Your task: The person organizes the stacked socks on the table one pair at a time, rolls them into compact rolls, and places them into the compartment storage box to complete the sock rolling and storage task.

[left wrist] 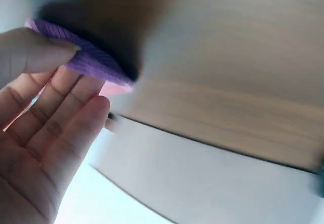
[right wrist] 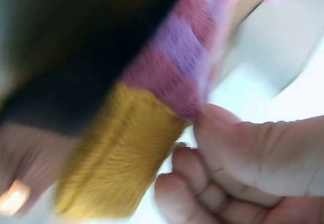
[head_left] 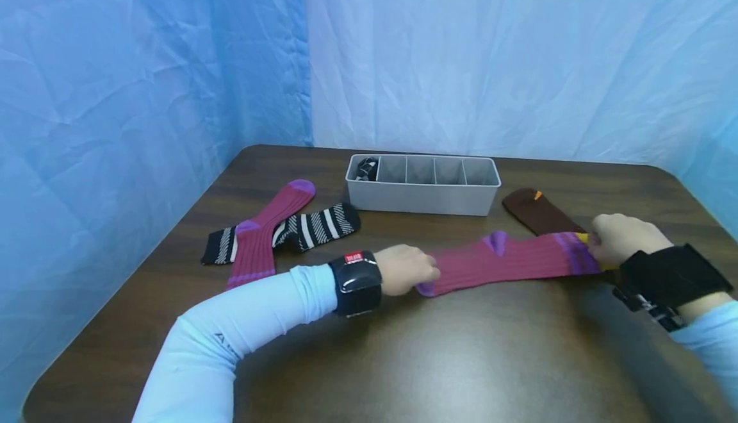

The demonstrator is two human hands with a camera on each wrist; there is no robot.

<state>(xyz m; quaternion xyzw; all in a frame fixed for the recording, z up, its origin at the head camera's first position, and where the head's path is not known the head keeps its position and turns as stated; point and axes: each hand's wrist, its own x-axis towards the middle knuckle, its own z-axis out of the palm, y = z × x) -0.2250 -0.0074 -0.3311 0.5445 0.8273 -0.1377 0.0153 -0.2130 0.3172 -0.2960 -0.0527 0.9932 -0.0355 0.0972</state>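
A magenta ribbed sock (head_left: 469, 268) with purple toe, heel and stripes stretches between both hands, low over the table. My left hand (head_left: 405, 270) pinches its purple toe (left wrist: 96, 64) between thumb and fingers. At the other end, my right hand (head_left: 625, 238) pinches the sock's edge near the mustard-yellow cuff (right wrist: 124, 153), which hangs past the thumb in the right wrist view. Behind the stretched sock lies a dark brown sock (head_left: 539, 210) with a small orange mark, its near end hidden.
At left, another magenta sock (head_left: 257, 247) lies across a black-and-white patterned sock (head_left: 325, 225), partly behind my left sleeve. A grey divided box (head_left: 423, 200) stands toward the back, with a black-and-white bundle (head_left: 366, 169) in its leftmost compartment. Blue sheeting (head_left: 490, 58) hangs behind the table.
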